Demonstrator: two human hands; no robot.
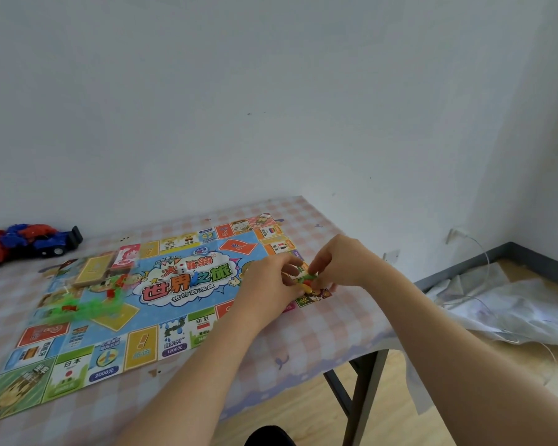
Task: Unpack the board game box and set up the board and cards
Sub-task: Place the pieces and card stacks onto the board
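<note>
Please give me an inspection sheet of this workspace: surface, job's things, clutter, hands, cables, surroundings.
Surface: table under a checked cloth.
Job's things: board unfolded flat; yellow card deck and green bag on its left part.
Clutter: toy car at the far left.
Grippers: left hand and right hand both pinch small coloured pieces over the board's right edge.
Cables: thin white cable near the wall socket.
Surroundings: white wall; crumpled sheet on the floor.

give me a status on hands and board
Left hand, right hand both pinching coloured pieces at right corner of board. Board unfolded flat. Card stack, green bag on its left side, clear of hands.
</note>
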